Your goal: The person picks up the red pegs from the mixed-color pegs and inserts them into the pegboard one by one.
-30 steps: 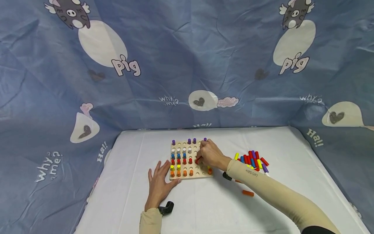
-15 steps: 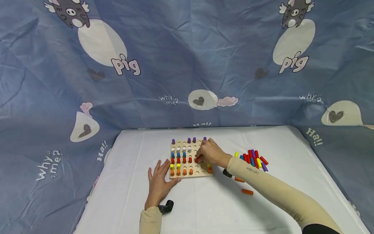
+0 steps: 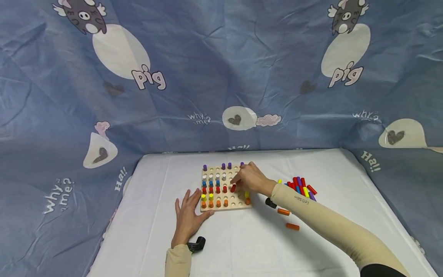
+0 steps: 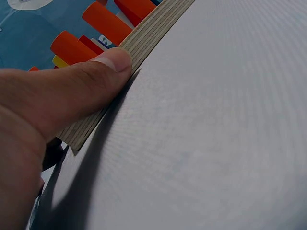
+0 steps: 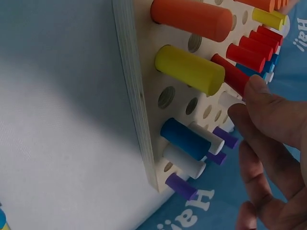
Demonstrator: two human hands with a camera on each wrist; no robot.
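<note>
A wooden peg board (image 3: 238, 207) with rows of coloured pegs lies on the white table. My left hand (image 3: 187, 217) rests at its near left corner with fingers spread; in the left wrist view the thumb (image 4: 112, 60) lies against the board's layered edge, beside orange pegs (image 4: 72, 48). Over the right half of the board is my right hand (image 3: 252, 179). In the right wrist view its thumb tip (image 5: 259, 85) overlaps the end of a red peg (image 5: 231, 74), with the index fingertip parted from it. That peg leans slightly in the head view.
Right of the board lies a heap of loose red, blue, yellow and purple pegs (image 3: 300, 186), partly behind the right forearm. Two orange pegs (image 3: 292, 227) lie nearer on the table (image 3: 242, 246). A blue printed cloth (image 3: 194, 77) hangs behind and at the sides.
The right hand's fingers have spread and lifted a little off the red peg, which is now more exposed and leaning. The left hand stays in place.
</note>
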